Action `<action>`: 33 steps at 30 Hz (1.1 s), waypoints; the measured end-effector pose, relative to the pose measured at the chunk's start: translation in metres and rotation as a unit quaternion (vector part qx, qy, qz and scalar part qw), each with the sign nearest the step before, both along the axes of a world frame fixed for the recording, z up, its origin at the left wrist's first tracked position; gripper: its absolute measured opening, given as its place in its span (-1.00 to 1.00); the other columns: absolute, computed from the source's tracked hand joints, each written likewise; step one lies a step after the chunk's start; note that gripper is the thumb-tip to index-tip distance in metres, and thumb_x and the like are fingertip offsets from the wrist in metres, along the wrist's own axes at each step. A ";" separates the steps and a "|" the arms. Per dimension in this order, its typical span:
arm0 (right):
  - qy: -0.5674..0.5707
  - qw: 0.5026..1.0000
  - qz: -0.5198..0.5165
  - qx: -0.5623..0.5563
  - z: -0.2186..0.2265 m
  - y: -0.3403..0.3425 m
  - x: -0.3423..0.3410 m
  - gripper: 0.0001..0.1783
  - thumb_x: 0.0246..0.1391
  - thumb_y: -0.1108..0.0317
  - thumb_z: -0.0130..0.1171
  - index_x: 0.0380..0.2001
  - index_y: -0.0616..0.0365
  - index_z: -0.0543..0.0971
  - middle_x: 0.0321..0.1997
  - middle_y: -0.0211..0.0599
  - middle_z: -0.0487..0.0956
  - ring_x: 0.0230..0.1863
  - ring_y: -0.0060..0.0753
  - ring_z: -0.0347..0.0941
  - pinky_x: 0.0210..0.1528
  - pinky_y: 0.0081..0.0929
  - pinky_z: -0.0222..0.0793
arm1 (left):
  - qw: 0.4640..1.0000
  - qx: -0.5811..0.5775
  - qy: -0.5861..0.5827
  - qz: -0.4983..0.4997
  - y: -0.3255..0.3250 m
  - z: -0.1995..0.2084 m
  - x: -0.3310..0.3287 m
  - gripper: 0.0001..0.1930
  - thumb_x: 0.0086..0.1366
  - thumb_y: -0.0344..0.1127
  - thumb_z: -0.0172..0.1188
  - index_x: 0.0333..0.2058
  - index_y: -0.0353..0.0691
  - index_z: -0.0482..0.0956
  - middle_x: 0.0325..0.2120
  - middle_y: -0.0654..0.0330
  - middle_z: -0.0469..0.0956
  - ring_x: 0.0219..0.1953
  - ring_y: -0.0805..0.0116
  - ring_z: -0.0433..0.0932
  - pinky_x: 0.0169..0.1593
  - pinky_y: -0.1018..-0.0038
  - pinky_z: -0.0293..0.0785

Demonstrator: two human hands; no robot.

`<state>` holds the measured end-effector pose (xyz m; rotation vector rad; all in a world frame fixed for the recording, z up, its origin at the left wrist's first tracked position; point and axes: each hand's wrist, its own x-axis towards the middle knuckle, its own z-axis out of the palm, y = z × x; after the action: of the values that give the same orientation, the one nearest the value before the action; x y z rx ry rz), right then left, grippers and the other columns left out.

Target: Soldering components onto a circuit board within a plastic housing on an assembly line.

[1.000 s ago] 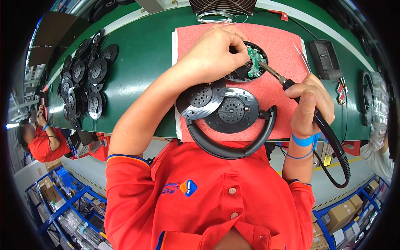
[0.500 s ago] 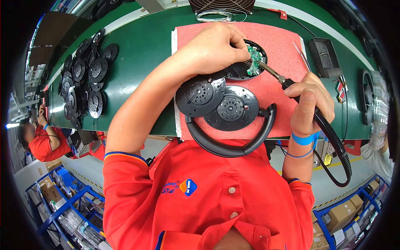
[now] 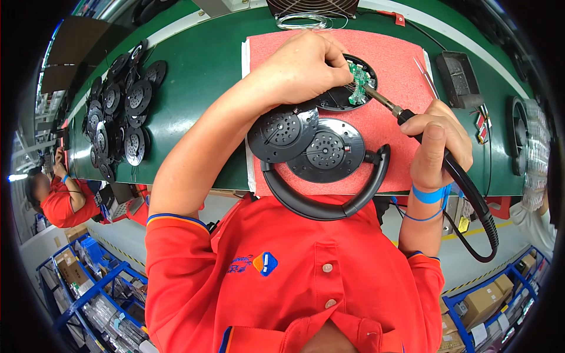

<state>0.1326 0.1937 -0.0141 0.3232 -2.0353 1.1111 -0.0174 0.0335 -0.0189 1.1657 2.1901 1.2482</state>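
My right hand (image 3: 438, 144) is wrapped round a soldering iron (image 3: 468, 185). The iron's metal tip rests at, or just over, a green circuit board (image 3: 359, 88). That board sits in a round black ear-cup shell (image 3: 338, 101). My left hand (image 3: 309, 67) reaches across to the board's left edge with thumb and fingers pinched; what they hold is too small to make out. Nearer to me lie two black perforated speaker discs (image 3: 282, 130) (image 3: 328, 152), one overlapping the other. Below them curves a black headphone headband (image 3: 312, 207), lying over the near edge of the mat.
A pink foam mat (image 3: 400, 65) covers part of the green bench (image 3: 194, 59). Several more speaker discs (image 3: 138, 97) are heaped at left. Tweezers (image 3: 426, 76), a dark tray (image 3: 458, 79) and coiled solder wire (image 3: 303, 22) lie beyond. Another person (image 3: 67, 197) works at far left.
Almost nothing differs. Both hands and the soldering iron hold their places at the board; the headband and speaker discs have shifted very slightly.
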 end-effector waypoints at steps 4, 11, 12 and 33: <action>-0.017 1.000 -0.018 0.009 0.004 -0.005 0.003 -0.58 0.17 0.29 -0.07 -0.71 0.31 0.45 -0.70 -0.25 0.47 -0.68 -0.48 0.21 -0.61 -0.52 0.04 | 1.000 -0.001 -0.018 0.011 0.000 0.003 0.002 -0.79 -0.07 -0.33 0.21 -0.52 -0.40 0.61 -0.43 0.03 0.56 -0.37 0.22 0.52 -0.22 0.41 0.41; -0.013 1.000 -0.011 0.016 0.003 -0.005 0.001 -0.59 0.17 0.30 -0.07 -0.71 0.31 0.45 -0.70 -0.25 0.47 -0.68 -0.48 0.20 -0.62 -0.52 0.04 | 1.000 -0.004 -0.019 0.011 0.000 0.000 -0.001 -0.79 -0.05 -0.33 0.21 -0.52 -0.41 0.60 -0.46 0.03 0.56 -0.39 0.22 0.53 -0.23 0.41 0.41; -0.012 1.000 -0.011 0.018 0.003 -0.005 0.002 -0.59 0.17 0.30 -0.07 -0.70 0.31 0.46 -0.69 -0.25 0.48 -0.69 -0.48 0.20 -0.62 -0.52 0.04 | 1.000 -0.005 -0.021 0.006 0.000 0.000 -0.002 -0.79 -0.05 -0.33 0.21 -0.52 -0.41 0.60 -0.46 0.03 0.56 -0.39 0.22 0.53 -0.23 0.40 0.41; -0.004 1.000 0.002 0.011 0.000 -0.002 -0.001 -0.67 0.11 0.37 -0.03 -0.68 0.30 0.49 -0.69 -0.28 0.50 -0.70 -0.47 0.24 -0.62 -0.53 0.10 | 0.999 0.012 -0.015 0.029 0.000 -0.010 0.001 -0.84 0.00 -0.36 0.18 -0.51 -0.37 0.60 -0.49 0.02 0.55 -0.40 0.23 0.54 -0.26 0.38 0.42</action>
<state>0.1318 0.1920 -0.0138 0.3352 -2.0556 1.0952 -0.0168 0.0333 -0.0293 1.0917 2.2068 1.3121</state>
